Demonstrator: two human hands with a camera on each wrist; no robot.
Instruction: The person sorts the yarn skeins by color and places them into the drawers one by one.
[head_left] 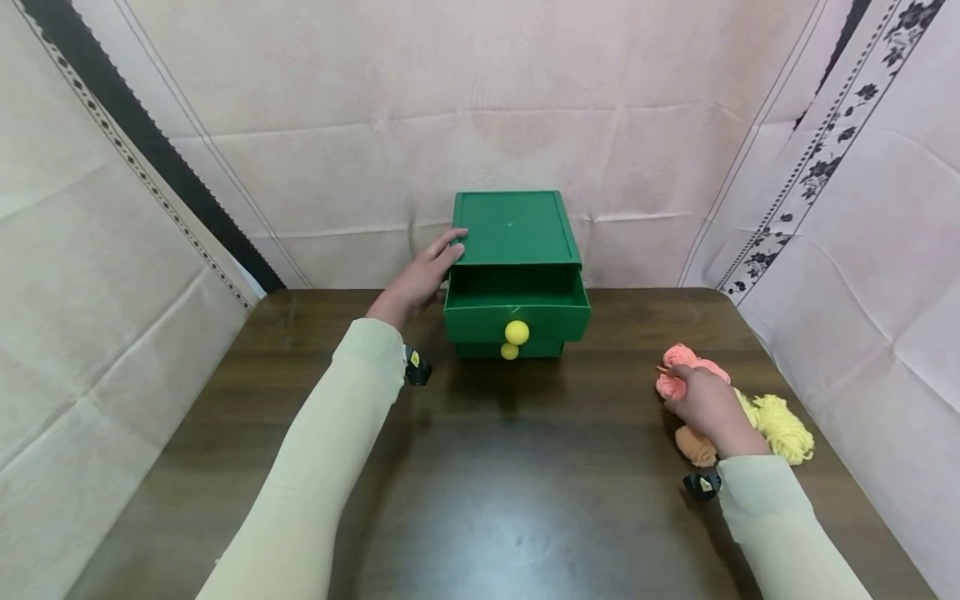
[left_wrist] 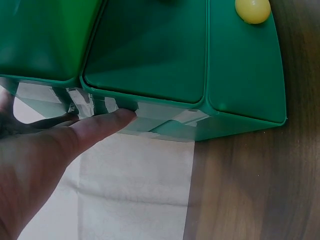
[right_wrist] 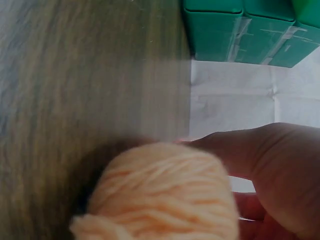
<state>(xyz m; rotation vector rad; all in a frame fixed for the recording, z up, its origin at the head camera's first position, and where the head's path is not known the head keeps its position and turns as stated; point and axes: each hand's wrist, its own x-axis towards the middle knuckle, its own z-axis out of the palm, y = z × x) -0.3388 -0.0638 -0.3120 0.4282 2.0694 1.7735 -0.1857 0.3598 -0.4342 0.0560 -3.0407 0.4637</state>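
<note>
A green two-drawer box [head_left: 517, 227] stands at the table's far edge. Its upper drawer [head_left: 480, 325] is pulled out, with a yellow ball knob [head_left: 517, 332]; the lower drawer's yellow knob [head_left: 509, 351] shows beneath. My left hand [head_left: 422, 279] rests against the box's left side, fingers extended; in the left wrist view its thumb [left_wrist: 102, 125] touches the taped side. At the right, my right hand [head_left: 708, 404] grips pink yarn [head_left: 681, 357], its fingertips partly hidden. Close by lie a peach yarn bundle [head_left: 696, 447], large in the right wrist view [right_wrist: 165, 195], and yellow yarn [head_left: 783, 429].
The brown wooden table [head_left: 510, 483] reaches from the box toward me. Pale cloth [head_left: 375, 150] hangs behind the table and along both sides. The yarn bundles lie near the table's right edge.
</note>
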